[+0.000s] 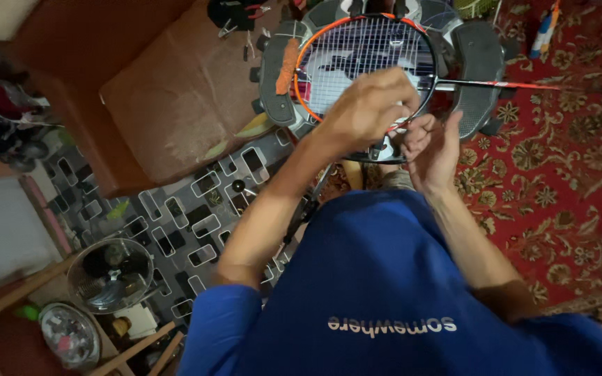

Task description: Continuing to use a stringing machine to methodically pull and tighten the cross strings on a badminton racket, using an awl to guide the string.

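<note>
Orange-and-black frame: badminton racket, lying flat and clamped on a stringing machine; its thin red shaft runs off to the right of the head.
White strings: a grid fills most of the racket head, and the near edge of the hoop is hidden under the hands.
Left hand: curled over the near rim of the racket, fingers bent down and gathered close together at the frame. What they pinch is hidden, though it looks like a string end or a small tool.
Right hand: just right of the left hand and near the same rim, palm turned inward, fingers half spread and upright; I cannot tell whether it grips anything.
Step in hand: judged from the hands, stringing work at the near end of the head, probably threading or tying off a string.
Next move: this would call for steady tension and a fine fingertip grip at the rim holes.
Orange strip: lies on the machine's left pad, left of the racket head.
Brown seat: well left of the racket.
Red patterned carpet: spreads under and right of the racket.
Small fan: on the patterned floor, far below-left of the racket.
</note>
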